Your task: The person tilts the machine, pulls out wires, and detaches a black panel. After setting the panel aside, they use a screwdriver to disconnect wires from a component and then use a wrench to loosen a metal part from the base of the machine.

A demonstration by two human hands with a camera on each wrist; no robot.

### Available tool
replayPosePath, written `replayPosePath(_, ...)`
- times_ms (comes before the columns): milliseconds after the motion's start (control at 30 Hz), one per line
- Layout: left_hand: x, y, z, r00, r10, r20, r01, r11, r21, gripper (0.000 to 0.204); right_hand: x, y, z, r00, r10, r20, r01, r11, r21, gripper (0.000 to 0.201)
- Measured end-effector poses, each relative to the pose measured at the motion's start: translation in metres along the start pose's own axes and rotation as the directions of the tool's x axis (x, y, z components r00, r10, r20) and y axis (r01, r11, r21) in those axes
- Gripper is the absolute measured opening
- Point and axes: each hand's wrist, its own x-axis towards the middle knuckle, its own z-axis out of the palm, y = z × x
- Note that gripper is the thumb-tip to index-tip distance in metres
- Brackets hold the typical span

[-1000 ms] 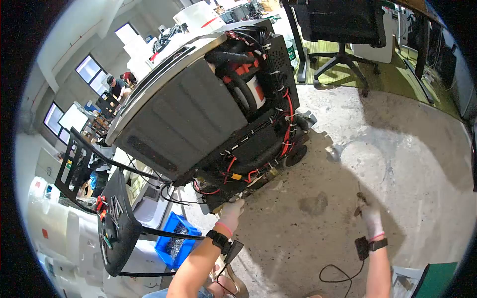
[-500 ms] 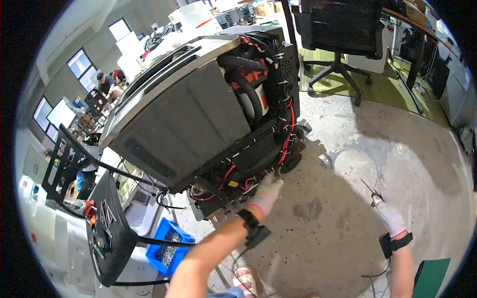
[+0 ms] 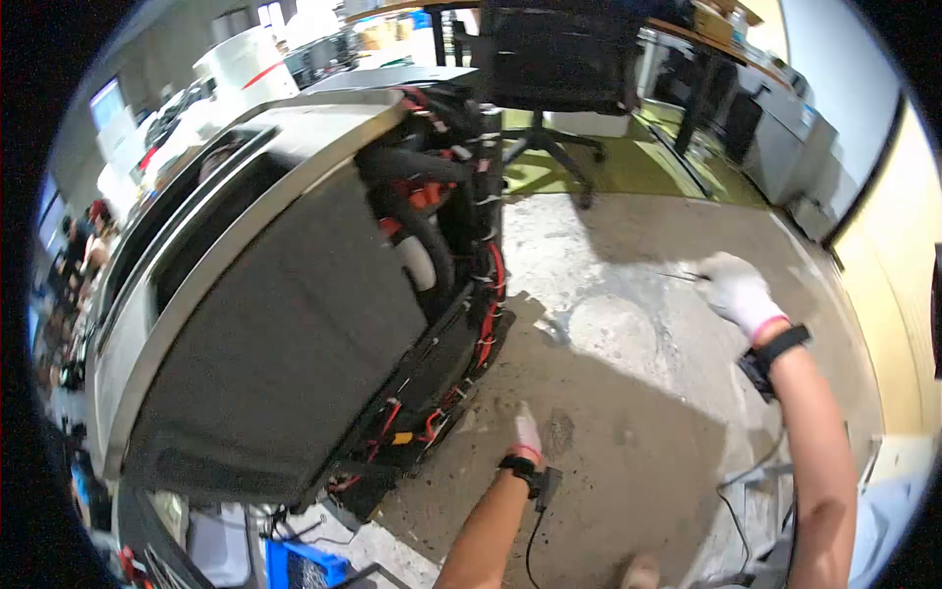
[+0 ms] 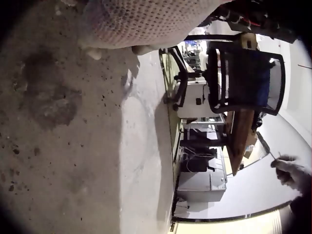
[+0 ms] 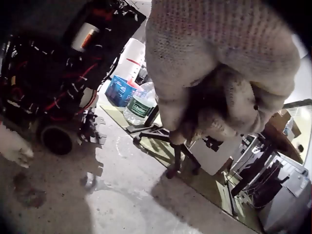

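- From my remote station, I log the left hand [image 3: 527,432], gloved, low over the concrete floor [image 3: 628,461] and near the machine; its fingers hang loose and empty.
- I see the right hand [image 3: 736,293], also gloved, raised out to the right, well apart from the machine; its fingers curl round a slim tool [image 3: 677,276].
- The tool's thin, dark shaft points leftward in my head view; my right wrist view hides most of it behind the glove.
- I note a blue bin [image 3: 306,566] at the lower edge, beside the machine's base.
- The machine [image 3: 275,334] fills the left: dark grey side panel, pale metal rim, red wires [image 3: 494,294] along the exposed edge.
- Farther off, I record a black office chair [image 3: 559,59] by a green mat [image 3: 677,177].
- My right wrist view adds a green-labelled bottle [image 5: 139,108] near the chair.
- Beyond stands a wooden desk [image 3: 721,44].
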Motion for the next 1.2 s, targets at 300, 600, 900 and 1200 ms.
replayPosePath(300, 0.042, 0.004, -0.075, 0.975, -0.178, 0.136, 0.204, 0.954, -0.218, 0.033, 0.037, -0.115, 0.167, 0.938, -0.120, 0.324, -0.053, 0.878, 0.476, 0.027)
replayPosePath(600, 0.061, 0.013, -0.080, 0.946, -0.318, 0.053, 0.312, 0.862, -0.399, 0.011, 0.077, -0.182, 0.315, 0.851, -0.462, 0.247, 0.102, 0.609, 0.787, 0.026)
replayPosePath(900, 0.052, 0.046, -0.037, 0.931, -0.352, -0.093, 0.329, 0.924, -0.196, 0.011, 0.142, -0.109, 0.258, 0.945, 0.021, 0.328, -0.317, -0.204, 0.926, 0.022)
replayPosePath(1200, 0.062, 0.000, -0.038, 0.962, -0.234, -0.144, 0.193, 0.948, -0.251, 0.019, 0.149, -0.018, 0.048, 0.750, -0.601, -0.276, 0.226, -0.159, 0.961, 0.018)
